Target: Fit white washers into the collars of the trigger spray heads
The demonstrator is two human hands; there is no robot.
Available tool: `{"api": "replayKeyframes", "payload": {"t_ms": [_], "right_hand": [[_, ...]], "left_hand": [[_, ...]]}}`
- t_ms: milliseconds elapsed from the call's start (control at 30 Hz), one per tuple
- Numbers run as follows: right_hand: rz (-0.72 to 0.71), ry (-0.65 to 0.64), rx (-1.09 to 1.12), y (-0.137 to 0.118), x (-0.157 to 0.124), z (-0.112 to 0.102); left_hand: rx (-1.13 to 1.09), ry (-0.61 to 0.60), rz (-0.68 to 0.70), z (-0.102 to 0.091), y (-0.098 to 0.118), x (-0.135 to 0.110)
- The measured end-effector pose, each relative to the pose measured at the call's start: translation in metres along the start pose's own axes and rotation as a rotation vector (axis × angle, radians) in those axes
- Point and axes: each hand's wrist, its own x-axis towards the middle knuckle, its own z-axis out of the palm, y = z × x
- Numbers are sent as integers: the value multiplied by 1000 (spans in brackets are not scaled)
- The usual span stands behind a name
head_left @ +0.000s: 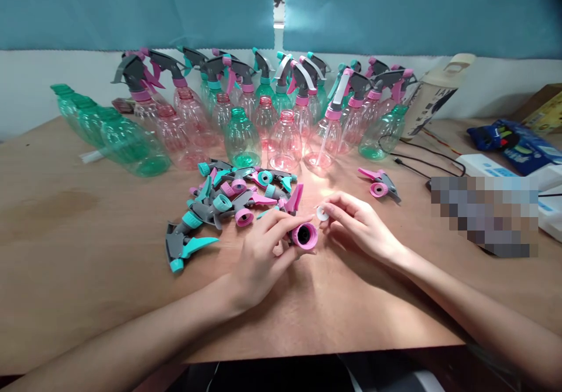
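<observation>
A pink and grey trigger spray head point(305, 236) is gripped in my left hand point(263, 251), its pink collar turned so the dark inside faces me. Just right of the collar, my right hand point(357, 228) pinches a small white ring-shaped washer point(322, 213) between thumb and fingers. Behind my left hand lies a pile of loose spray heads point(237, 196) in pink, turquoise and grey. One more pink and grey spray head point(380, 186) lies alone beyond my right hand.
Green and pink clear bottles, many with spray heads on, stand in rows at the back; an open green bottle point(242, 140) is in front. To the right are a cream tumbler point(432, 96), black cable point(421, 167), blue packet point(513, 143) and a pixelated object point(485, 216).
</observation>
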Motion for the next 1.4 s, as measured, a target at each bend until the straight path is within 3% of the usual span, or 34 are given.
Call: {"api": "replayKeyframes", "payload": {"t_ms": [167, 367, 567, 867, 1133, 1233, 1400], "right_hand": [[-66, 81, 83, -14, -10, 4], [-90, -21, 88, -29, -20, 12], [-97, -89, -76, -26, -19, 10], [-268, 7, -237, -17, -19, 12], [-239, 130, -162, -15, -16, 8], [-333, 128, -277, -16, -17, 6], [-579, 17, -492, -13, -20, 5]], "left_hand": [[-62, -44, -42, 4, -1, -4], [-114, -86, -80, 8, -1, -4], [-140, -89, -87, 9, 0, -4], [-161, -98, -85, 10, -1, -3], [-108, -116, -95, 8, -1, -3], [-95, -109, -89, 7, -3, -3], [-47, -130, -23, 5, -5, -2]]}}
